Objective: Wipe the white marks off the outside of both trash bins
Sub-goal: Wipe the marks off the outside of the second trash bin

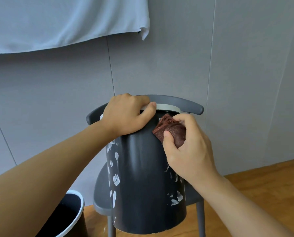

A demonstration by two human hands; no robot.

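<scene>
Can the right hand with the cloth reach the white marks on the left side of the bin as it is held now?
Probably not directly. The right hand presses the cloth on the bin at its upper right; those white marks lie round its left curve, under the left hand and forearm. Turning the bin should help.

- A grey chair (185, 102) stands against the wall.
- Grey panelled wall (177, 65) behind.
- Pale cloth (66, 19) hangs at upper left.
- Wooden floor (262, 194) below.

second bin (69, 218): cut off by bottom edge | chair (192, 106): seat mostly hidden behind held bin (142, 168)
</scene>
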